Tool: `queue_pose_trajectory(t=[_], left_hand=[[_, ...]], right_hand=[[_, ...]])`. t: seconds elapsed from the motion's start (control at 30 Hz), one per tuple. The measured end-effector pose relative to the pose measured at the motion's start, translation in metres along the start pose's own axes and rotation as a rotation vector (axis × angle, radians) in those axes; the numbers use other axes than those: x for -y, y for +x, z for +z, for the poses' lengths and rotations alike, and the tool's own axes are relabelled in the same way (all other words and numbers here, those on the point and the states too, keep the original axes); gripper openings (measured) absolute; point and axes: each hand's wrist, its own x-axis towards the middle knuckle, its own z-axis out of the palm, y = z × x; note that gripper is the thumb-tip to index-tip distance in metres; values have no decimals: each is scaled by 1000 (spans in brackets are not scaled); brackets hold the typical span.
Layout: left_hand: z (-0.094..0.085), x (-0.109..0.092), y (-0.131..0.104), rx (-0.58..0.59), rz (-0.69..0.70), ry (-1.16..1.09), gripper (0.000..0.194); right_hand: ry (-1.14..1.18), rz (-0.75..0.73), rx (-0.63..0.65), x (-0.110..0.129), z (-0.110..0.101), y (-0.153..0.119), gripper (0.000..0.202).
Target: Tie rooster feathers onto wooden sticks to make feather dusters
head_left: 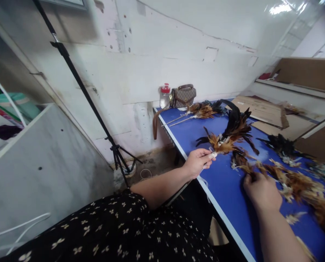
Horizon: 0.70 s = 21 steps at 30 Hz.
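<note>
My left hand is closed round the white, wrapped base of a feather bundle, near the front edge of the blue table. Brown feathers fan out low on the bundle, and long black ones curve up and away above them. My right hand is lowered to the tabletop with its fingers curled at a small tuft of brown feathers; the fingertips are partly hidden. Right beside it runs a row of loose brown and cream feathers. A dark feather cluster lies behind that row.
At the table's far end are finished-looking feather sticks, a checked handbag with a hanging strap, and a red-capped bottle. Flat cardboard lies at the back right. A black tripod stands on the floor to the left.
</note>
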Motion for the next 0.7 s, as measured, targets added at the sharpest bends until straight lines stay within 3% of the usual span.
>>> queue_pose_trajectory(t=[0.1, 0.23, 0.33, 0.4, 0.5, 0.7], left_hand=[[3, 2, -2, 2, 10, 8, 71], [3, 2, -1, -13, 27, 19, 73], [4, 2, -2, -9, 26, 33, 74], [6, 4, -4, 4, 24, 44, 73], [8, 9, -8, 34, 13, 83, 73], [11, 16, -18, 106, -16, 176, 79]], right_hand=[[123, 48, -47, 0, 0, 1, 38], [458, 47, -117, 16, -6, -11, 51], [896, -51, 34, 37, -13, -24, 56], [1046, -122, 170, 52, -18, -33, 55], [1061, -196, 266, 71, -24, -42, 53], [1060, -174, 195, 73, -25, -45, 51]])
